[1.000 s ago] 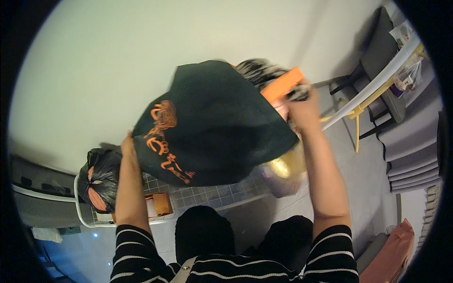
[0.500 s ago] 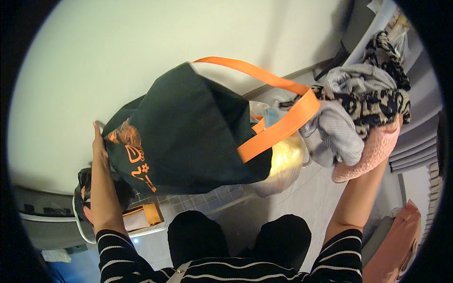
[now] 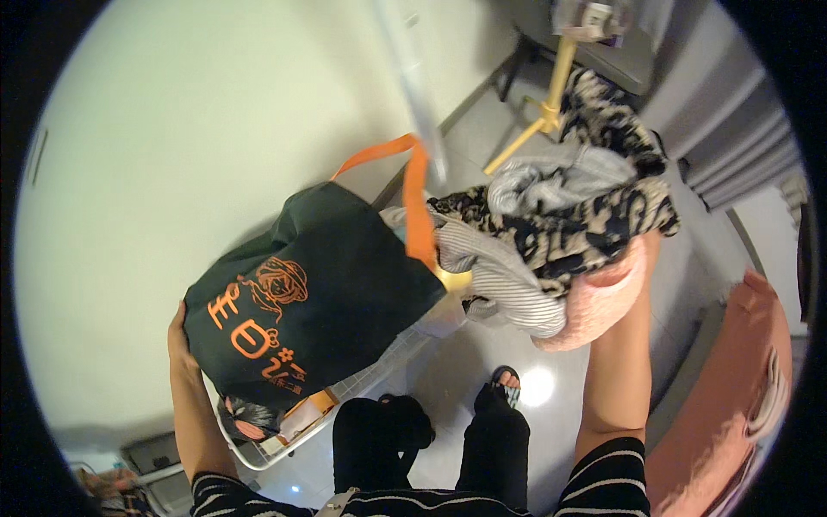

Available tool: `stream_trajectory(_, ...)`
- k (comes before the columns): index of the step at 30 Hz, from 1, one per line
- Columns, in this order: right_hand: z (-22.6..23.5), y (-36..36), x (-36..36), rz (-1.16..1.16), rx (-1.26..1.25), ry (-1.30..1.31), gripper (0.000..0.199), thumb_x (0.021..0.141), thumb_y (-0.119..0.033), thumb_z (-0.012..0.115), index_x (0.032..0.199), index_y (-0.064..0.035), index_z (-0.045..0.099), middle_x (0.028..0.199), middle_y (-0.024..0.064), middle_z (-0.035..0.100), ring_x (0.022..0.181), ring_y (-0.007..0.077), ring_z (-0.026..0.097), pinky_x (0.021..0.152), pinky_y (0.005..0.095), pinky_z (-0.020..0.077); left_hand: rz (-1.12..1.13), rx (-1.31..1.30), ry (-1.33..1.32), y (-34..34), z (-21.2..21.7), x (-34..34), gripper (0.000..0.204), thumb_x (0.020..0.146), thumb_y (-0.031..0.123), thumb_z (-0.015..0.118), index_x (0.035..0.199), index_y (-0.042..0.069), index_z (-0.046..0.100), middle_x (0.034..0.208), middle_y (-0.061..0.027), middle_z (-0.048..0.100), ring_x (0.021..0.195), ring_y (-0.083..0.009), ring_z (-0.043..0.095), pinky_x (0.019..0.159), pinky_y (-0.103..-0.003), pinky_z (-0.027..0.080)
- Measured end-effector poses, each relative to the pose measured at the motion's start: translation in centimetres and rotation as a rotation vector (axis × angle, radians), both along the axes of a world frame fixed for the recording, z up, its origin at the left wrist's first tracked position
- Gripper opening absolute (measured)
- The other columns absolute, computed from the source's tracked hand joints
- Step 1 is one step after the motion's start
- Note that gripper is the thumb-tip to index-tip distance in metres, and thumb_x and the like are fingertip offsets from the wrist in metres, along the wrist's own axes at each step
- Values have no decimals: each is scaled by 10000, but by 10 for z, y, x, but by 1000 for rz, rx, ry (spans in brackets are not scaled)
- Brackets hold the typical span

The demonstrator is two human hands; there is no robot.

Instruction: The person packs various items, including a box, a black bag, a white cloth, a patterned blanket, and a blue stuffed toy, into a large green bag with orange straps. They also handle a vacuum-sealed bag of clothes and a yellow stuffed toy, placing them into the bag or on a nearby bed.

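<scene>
A dark green tote bag (image 3: 336, 258) with orange print and an orange handle (image 3: 419, 202) lies tilted across my arms' reach, its mouth toward the right. My left hand (image 3: 178, 342) supports its lower left side, the fingertips partly hidden behind it. Over my right hand and wrist hangs a bundle of clothes: a black-and-beige patterned garment (image 3: 594, 233), a grey striped garment (image 3: 508, 276) and a pink fleecy cloth (image 3: 607, 297). The bundle hides most of that hand. Between bag and clothes, a bit of yellow shows at a clear plastic bag (image 3: 444, 319).
Below the tote bag stands a white wire cart (image 3: 258, 461) with a black plastic bag (image 3: 250, 418) and a box. A yellow-legged stand (image 3: 551, 112) and grey curtains (image 3: 715, 112) are far right. Salmon-coloured fabric (image 3: 724, 396) lies near right; a white wall fills the left.
The view has swung right. The tote bag has turned its printed side up, and the clothes have come closer to its mouth, covering much of the plastic bag. My sandalled foot now shows.
</scene>
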State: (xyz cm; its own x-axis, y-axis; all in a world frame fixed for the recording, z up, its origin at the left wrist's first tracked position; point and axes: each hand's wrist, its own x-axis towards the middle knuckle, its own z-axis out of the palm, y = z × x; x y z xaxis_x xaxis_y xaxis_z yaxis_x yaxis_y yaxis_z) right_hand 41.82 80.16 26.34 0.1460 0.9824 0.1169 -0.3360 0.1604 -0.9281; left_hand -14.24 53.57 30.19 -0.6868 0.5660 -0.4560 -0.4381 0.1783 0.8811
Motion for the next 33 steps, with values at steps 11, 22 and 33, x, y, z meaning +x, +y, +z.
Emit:
stream_trajectory(11,107,-80,-36,-154,-636,451,444,739,-142,615,1154,-22,510,1021,174,621,874,321,639,772,447,553,-941,21,-7,97,135,34,690,788,420,661,1232,-71,467,1145,-206,588,1016,-309,596,887,-421,479)
stream_trajectory(22,167,-44,-127,-562,-395,322,375,738,72,635,1101,17,555,975,100,635,849,217,632,765,367,544,-1185,93,-286,309,211,36,348,831,171,626,1067,-81,581,1003,-123,649,882,-180,625,805,-291,485)
stream_trajectory(33,70,-189,-15,-1211,-554,-443,524,687,-60,724,1153,18,498,1020,137,603,906,221,587,779,321,467,-1610,615,667,274,93,133,359,812,187,681,655,8,413,560,-121,476,483,-171,373,449,-335,359)
